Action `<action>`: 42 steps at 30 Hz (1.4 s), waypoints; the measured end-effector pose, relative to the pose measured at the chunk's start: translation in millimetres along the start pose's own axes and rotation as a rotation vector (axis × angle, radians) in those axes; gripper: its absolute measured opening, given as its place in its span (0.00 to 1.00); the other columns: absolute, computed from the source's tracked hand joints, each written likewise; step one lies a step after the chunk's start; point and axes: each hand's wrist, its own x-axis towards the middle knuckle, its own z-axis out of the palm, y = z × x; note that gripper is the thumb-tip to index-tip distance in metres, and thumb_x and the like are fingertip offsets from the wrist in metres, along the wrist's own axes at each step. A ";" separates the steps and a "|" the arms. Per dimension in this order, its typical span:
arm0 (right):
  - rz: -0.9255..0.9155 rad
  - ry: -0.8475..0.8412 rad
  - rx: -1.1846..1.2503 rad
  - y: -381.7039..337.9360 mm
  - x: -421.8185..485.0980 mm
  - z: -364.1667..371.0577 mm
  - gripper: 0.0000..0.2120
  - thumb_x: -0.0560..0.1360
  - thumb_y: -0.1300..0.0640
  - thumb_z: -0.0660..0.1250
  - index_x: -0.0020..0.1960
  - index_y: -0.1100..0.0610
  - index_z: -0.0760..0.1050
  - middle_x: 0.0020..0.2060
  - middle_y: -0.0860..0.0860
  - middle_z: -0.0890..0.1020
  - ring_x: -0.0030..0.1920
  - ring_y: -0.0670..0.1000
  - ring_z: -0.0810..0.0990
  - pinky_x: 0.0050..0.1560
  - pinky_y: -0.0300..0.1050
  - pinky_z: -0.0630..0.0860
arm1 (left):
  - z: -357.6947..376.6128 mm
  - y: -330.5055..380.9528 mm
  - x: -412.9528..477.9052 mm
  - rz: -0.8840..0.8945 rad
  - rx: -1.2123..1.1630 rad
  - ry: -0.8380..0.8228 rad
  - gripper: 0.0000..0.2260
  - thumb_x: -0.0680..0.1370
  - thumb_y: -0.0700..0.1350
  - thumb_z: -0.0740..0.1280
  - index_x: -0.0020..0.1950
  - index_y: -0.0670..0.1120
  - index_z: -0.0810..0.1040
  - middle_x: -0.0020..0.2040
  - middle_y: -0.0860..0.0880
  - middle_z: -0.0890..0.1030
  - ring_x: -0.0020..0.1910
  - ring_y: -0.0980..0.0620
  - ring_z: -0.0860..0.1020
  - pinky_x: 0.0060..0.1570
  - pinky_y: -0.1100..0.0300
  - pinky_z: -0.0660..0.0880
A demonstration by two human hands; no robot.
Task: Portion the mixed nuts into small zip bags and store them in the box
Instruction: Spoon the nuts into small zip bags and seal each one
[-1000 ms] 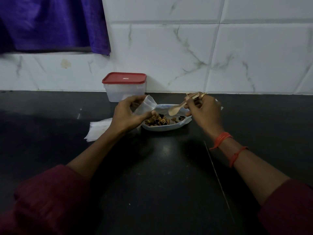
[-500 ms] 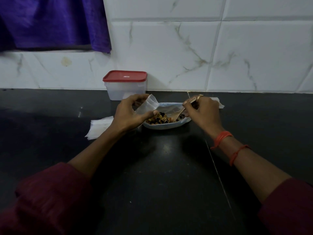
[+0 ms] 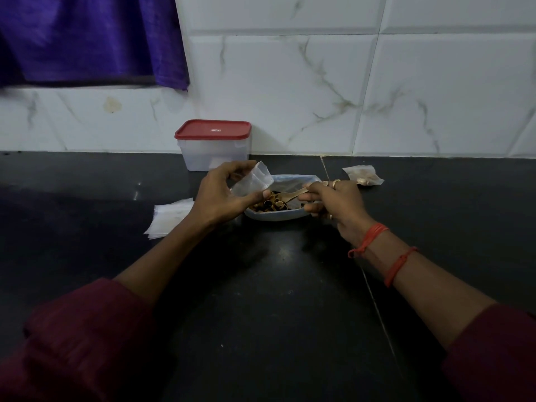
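A shallow pale dish of mixed nuts sits on the black counter. My left hand pinches a small clear zip bag held open just above the dish's left end. My right hand grips a wooden spoon whose bowl lies in the nuts. A clear box with a red lid, closed, stands against the wall behind the dish. One filled zip bag lies to the right of the dish.
A stack of empty zip bags lies left of the dish, partly under my left wrist. The marble-tiled wall bounds the counter at the back. A purple cloth hangs at the upper left.
My right hand lowered the spoon from above the dish into the nuts. My left hand kept the bag open beside the dish. The filled bag at right came into view.
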 end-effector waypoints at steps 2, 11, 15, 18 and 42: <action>0.022 -0.001 0.018 -0.5 -0.7 0.4 0.06 0.79 0.60 0.68 0.46 0.62 0.81 0.38 0.56 0.87 0.28 0.47 0.83 0.29 0.40 0.76 | -0.4 -0.2 -0.1 -0.001 0.007 -0.002 0.30 0.69 0.52 0.78 0.69 0.46 0.76 0.62 0.49 0.80 0.59 0.54 0.77 0.52 0.69 0.74; 0.047 0.081 0.110 -8.4 -0.9 -5.7 0.08 0.78 0.62 0.66 0.45 0.63 0.82 0.33 0.54 0.86 0.25 0.44 0.80 0.27 0.38 0.76 | -2.7 0.6 -0.4 -0.021 0.009 -0.003 0.32 0.67 0.55 0.78 0.68 0.47 0.77 0.62 0.50 0.81 0.59 0.54 0.78 0.56 0.65 0.77; 0.060 0.071 0.171 -12.3 -3.0 -8.6 0.09 0.77 0.63 0.65 0.42 0.62 0.82 0.31 0.54 0.85 0.24 0.43 0.78 0.27 0.37 0.76 | -3.4 2.8 -1.4 -0.030 0.046 -0.022 0.33 0.67 0.57 0.78 0.69 0.47 0.76 0.63 0.50 0.80 0.60 0.55 0.77 0.56 0.66 0.75; 0.053 0.077 0.208 -16.3 -3.9 -9.4 0.08 0.77 0.63 0.64 0.44 0.62 0.81 0.30 0.53 0.85 0.23 0.43 0.78 0.26 0.36 0.75 | -4.1 3.3 -3.2 -0.015 0.129 -0.037 0.33 0.67 0.57 0.78 0.69 0.48 0.76 0.63 0.49 0.80 0.59 0.54 0.77 0.59 0.59 0.77; -0.699 -0.176 -0.256 -12.4 -21.1 2.8 0.08 0.77 0.61 0.73 0.55 0.53 0.84 0.48 0.48 0.87 0.32 0.49 0.85 0.37 0.42 0.82 | -4.0 9.8 -3.4 0.033 0.163 -0.012 0.31 0.68 0.53 0.79 0.68 0.47 0.76 0.60 0.49 0.81 0.55 0.56 0.78 0.54 0.64 0.76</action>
